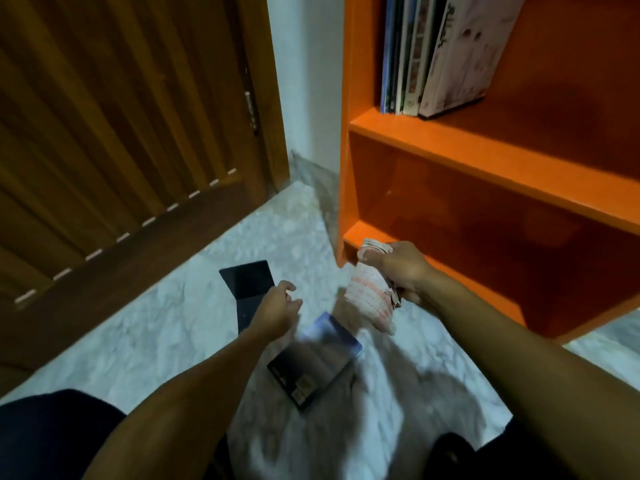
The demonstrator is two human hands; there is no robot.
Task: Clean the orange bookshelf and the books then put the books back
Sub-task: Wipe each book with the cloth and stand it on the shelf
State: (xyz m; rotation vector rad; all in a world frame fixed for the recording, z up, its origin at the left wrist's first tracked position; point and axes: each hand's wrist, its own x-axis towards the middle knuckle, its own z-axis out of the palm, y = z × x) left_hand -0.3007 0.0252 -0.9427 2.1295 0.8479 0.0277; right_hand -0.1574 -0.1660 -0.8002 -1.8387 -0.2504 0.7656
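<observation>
Our right hand (398, 271) grips a striped cloth (369, 296) beside the orange bookshelf (485, 157); our left hand (275, 308) hangs loose-fingered, holding nothing, above a blurred book (311, 362) on the floor (166, 327).

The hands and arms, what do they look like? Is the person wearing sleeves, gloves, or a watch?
Both arms are bare from the bottom edge of the picture to the fingers, with no sleeves showing. The left hand and the right hand have no gloves, and no watch, bracelet or ring can be seen. The picture is a bit blurry, so tiny details cannot be told.
</observation>
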